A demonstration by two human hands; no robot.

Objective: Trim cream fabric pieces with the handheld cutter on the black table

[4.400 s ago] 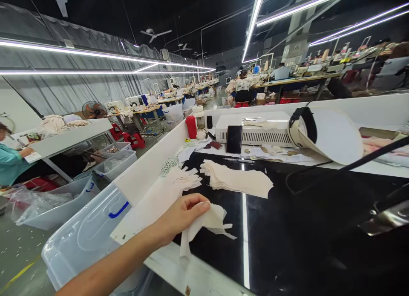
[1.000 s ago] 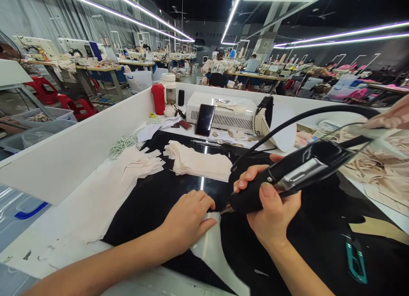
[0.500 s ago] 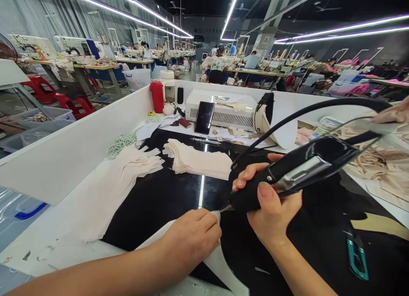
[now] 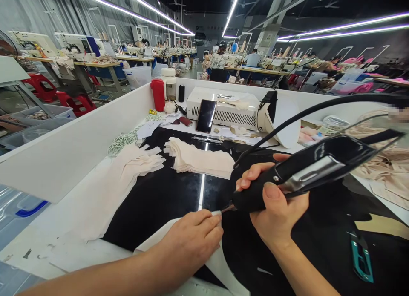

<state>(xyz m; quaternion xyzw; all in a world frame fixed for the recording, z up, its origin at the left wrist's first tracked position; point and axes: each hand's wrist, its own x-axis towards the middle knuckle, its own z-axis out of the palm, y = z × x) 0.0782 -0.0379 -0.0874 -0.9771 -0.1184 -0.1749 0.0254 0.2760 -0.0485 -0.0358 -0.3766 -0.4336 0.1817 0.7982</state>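
Note:
My right hand (image 4: 281, 219) is wrapped round a black corded handheld tool (image 4: 322, 153) with a silver lever along its side. Its thin metal tip points left and meets the edge of a pale fabric piece (image 4: 225, 272), or stops just short of it. My left hand (image 4: 193, 240) pinches that fabric close to the tip, hiding part of it. The piece lies over the glossy black work surface (image 4: 153, 206) and hangs towards me. Beyond my hands lies a stack of cream fabric pieces (image 4: 201, 159), with a longer cream stack (image 4: 111, 189) to the left.
Green-handled thread snips (image 4: 362, 260) lie at right, near a tan scrap (image 4: 381, 225). Along the back stand a vented white box (image 4: 230, 110), a phone (image 4: 206, 116) and a red cup (image 4: 157, 94). A black cable (image 4: 306, 110) arches over the right side. A white wall (image 4: 73, 153) borders the left.
My right hand and the tool have shifted slightly right in the view. My left hand keeps its pinch on the fabric, moved only a little. The camera view has shifted slightly too.

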